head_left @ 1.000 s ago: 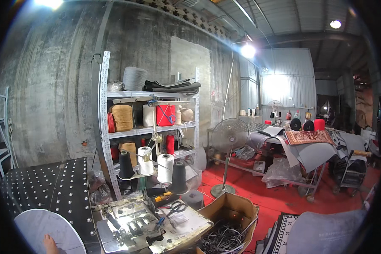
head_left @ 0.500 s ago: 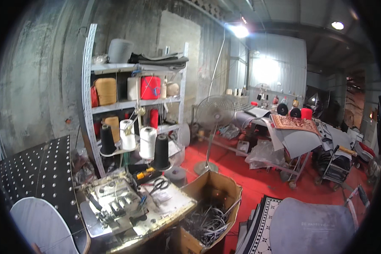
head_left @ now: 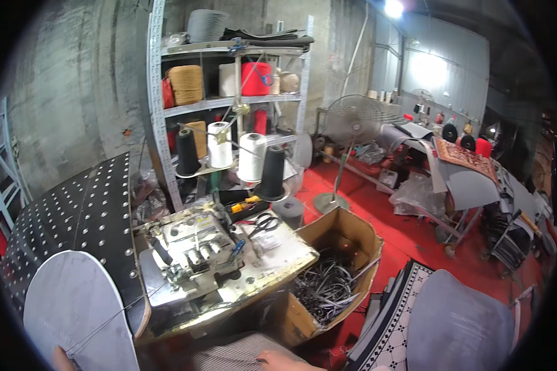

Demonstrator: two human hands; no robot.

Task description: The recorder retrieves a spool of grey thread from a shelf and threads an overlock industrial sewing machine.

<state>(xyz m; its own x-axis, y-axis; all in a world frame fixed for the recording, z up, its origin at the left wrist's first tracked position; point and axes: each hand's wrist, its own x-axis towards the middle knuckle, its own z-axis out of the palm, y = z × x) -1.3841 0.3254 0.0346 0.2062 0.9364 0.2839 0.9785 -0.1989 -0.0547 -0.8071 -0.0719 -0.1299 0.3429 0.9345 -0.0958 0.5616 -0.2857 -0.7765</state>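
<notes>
Grey rounded mat piece (head_left: 74,309) flat at lower left, thread strand trailing across it.

A single head-worn fisheye looks forward and down, close above the sewing machine (head_left: 198,256), shelving (head_left: 229,105) at twelve o'clock.

We saw little of ourselves: only the bare fingertips of our left hand (head_left: 60,358) and our bare right hand (head_left: 284,360), with no glove, ring or sleeve in view.

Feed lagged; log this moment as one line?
left hand: on grey mat | right hand: on striped cloth | sewing machine: ahead
</notes>
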